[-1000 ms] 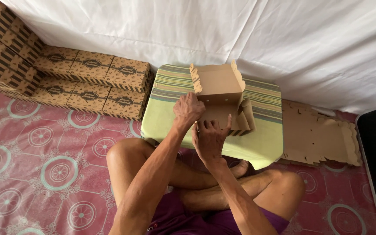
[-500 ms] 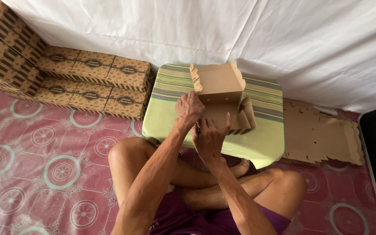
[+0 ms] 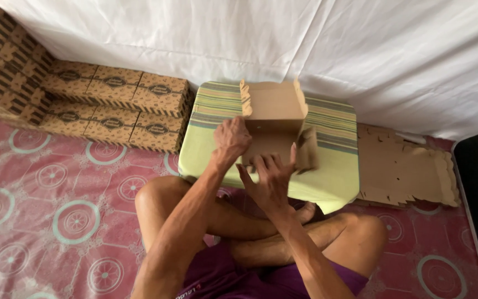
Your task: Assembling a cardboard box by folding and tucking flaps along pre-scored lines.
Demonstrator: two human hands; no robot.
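Nearest the camera are crossed bare legs (image 3: 283, 238) in purple shorts, on a pink floor mat (image 3: 56, 210) printed with pale ring patterns, slightly glossy like vinyl. Above the knees the right hand (image 3: 269, 180) is spread, fingers fanned and touching the near edge of a half-formed box (image 3: 275, 124); its grip pinches nothing. The left hand (image 3: 232, 141) is curled over the box's left near corner, pressing it down; whether its fingers close round the wall I cannot tell. The box is plain brown corrugated card, matte, with scalloped edges; it sits in the middle of the surface (image 3: 327, 177), a low padded stool in pale green with striped cloth on top. Its back flap stands upright and a right side flap leans outward, so the step in hand looks like folding the walls into shape; the next move likely calls for tucking that loose right flap in while the left corner is kept pinned. Right of the stool lie flat card blanks (image 3: 405, 166), uncut-looking and notched. To the left stand stacked finished boxes (image 3: 112, 105), brown with dark print. Farthest back hangs a creased white sheet (image 3: 250, 33).
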